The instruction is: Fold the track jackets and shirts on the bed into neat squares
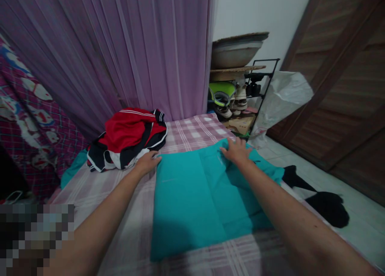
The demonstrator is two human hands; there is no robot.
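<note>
Purple-and-white plaid sheet [128,228] lies beneath flat turquoise cloth [189,204]; left hand [147,163], half-open, touches its corner, grip unclear; right hand [237,152] rests spread, empty; smoothing evenly outward suits.

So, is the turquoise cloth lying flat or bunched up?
Mostly flat: the turquoise cloth lies spread on the plaid sheet, wrinkled near the right hand. Folded layers: cannot tell.

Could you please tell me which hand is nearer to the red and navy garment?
Left: the left hand is beside the red and navy garment, at a corner of the turquoise cloth; the right hand is farther off, on the cloth's far part.
</note>
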